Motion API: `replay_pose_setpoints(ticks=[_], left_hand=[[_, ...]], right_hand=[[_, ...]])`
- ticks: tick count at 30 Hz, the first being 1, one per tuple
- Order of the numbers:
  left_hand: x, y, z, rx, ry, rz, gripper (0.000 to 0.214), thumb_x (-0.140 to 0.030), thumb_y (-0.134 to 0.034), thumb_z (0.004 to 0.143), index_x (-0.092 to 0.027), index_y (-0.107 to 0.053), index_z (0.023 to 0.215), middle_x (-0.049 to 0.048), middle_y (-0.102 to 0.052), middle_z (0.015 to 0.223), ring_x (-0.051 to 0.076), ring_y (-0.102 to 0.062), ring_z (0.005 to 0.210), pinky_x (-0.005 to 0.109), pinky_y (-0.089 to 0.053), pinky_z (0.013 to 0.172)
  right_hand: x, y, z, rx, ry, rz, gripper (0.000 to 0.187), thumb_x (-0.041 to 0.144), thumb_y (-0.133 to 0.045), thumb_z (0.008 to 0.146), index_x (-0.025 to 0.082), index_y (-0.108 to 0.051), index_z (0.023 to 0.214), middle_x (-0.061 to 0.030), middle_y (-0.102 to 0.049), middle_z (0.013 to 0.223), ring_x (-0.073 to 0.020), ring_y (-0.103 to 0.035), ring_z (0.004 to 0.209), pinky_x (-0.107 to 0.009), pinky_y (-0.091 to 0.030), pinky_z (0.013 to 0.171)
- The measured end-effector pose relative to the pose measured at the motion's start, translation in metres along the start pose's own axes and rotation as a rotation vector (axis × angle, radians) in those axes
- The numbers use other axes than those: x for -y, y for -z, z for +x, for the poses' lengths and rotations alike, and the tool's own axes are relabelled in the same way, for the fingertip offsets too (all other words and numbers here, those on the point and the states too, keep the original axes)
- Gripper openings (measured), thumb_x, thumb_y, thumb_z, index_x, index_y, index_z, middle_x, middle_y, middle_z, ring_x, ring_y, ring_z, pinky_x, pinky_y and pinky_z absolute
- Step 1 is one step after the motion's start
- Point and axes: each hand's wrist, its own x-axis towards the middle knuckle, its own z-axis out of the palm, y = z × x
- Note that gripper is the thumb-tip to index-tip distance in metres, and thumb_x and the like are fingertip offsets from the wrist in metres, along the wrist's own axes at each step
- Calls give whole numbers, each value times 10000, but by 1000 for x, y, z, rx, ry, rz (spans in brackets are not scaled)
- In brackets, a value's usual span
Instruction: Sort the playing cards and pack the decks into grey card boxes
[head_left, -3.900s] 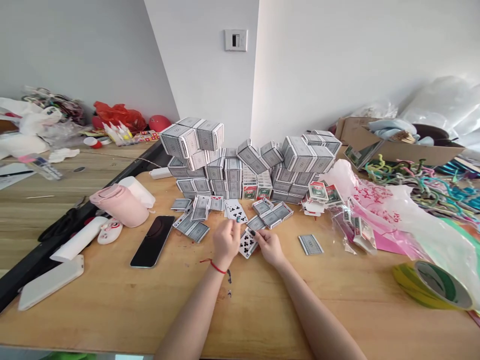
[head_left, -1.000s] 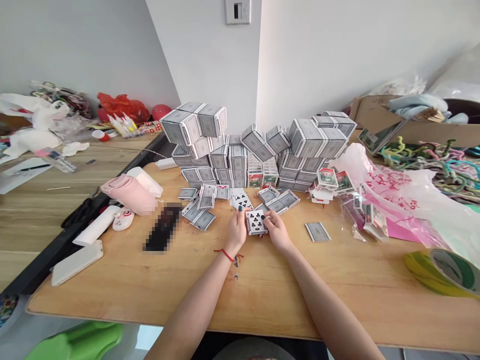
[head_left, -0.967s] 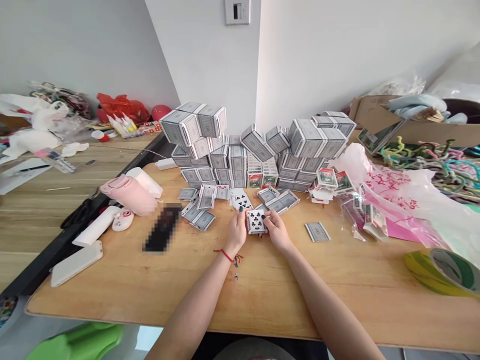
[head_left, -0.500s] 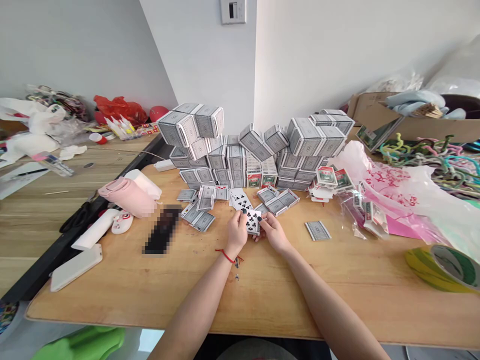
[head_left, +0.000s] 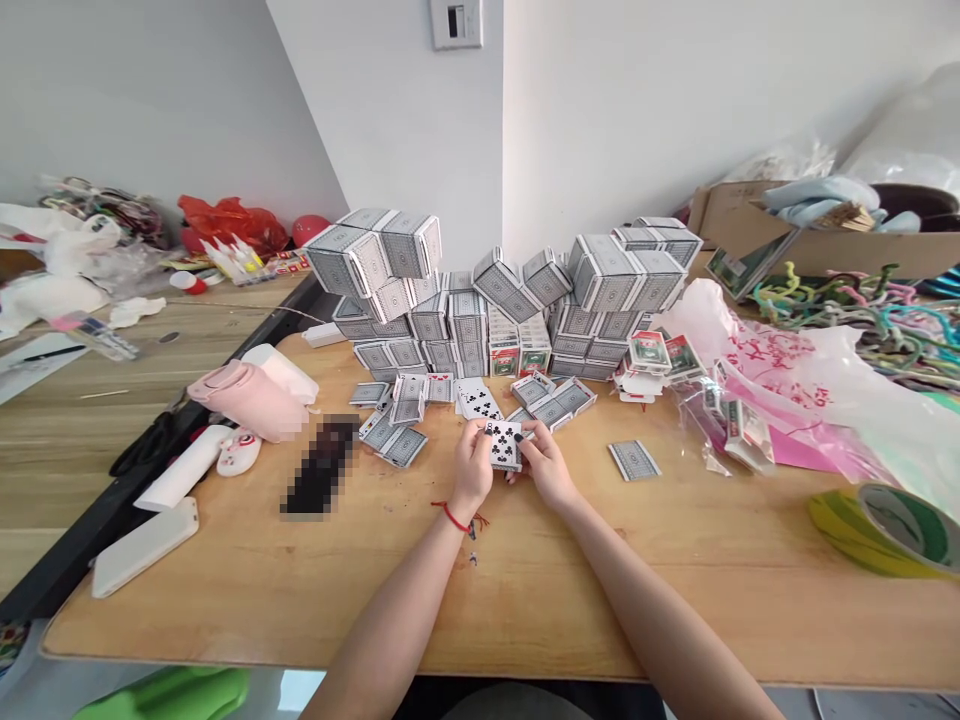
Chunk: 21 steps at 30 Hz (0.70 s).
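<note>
Moved: your hands have closed in on the clubs playing card point(head_left: 504, 445), now raised between them.
Left hand point(head_left: 471, 470): narrow, gripping the card's left edge.
Right hand point(head_left: 548, 464): narrow, on its right edge, leaving the face showing.
Card place: 12 o'clock from your wrists, below the stacked card boxes point(head_left: 469, 320).

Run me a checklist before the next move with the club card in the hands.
1. Club card gripped by left hand and right hand: ok.
2. Its full value readable: cannot tell, fingers cover part of the face.
3. Face-up cards just beyond the hands lying flat on the table: ok.
4. Stack of gray card packs squared and level: not ok, the top packs sit tilted.
</note>
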Motion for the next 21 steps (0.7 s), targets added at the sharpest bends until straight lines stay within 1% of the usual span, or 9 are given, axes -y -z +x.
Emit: replay_pose_setpoints(ticks=[5, 13, 18, 21], left_hand=[[2, 1, 1, -19, -35, 39, 55, -204, -379, 741, -181, -427, 727, -58, -419, 515, 70, -401, 377, 172, -322, 356], [2, 5, 3, -50, -29, 130, 91, -194, -383, 706, -179, -473, 719, -33, -480, 561, 88, -434, 442, 196, -353, 416], [-2, 2, 2, -85, -34, 89, 90, -192, -390, 688, -172, -477, 680, -25, -468, 561, 87, -439, 449, 194, -339, 393], [-3, 0, 0, -56, -7, 4, 83, -207, -381, 697, -177, -459, 691, -31, -442, 548, 81, -427, 407, 193, -324, 356]], right_hand=[[-1, -2, -1, 6, -16, 45, 167, 325, -465, 758, 230, -366, 853, 84, -531, 520, -102, -506, 362, -213, -437, 346], [-5, -2, 0, 9, -66, 59, 186, 330, -456, 747, 245, -375, 892, 89, -510, 512, -103, -496, 350, -203, -419, 326], [-8, 0, 2, 12, -79, 80, 170, 329, -471, 737, 244, -379, 852, 81, -530, 516, -105, -487, 339, -208, -409, 321], [-7, -1, 2, 27, -72, 106, 145, 313, -477, 733, 244, -384, 820, 81, -530, 506, -110, -487, 336, -214, -404, 315]])
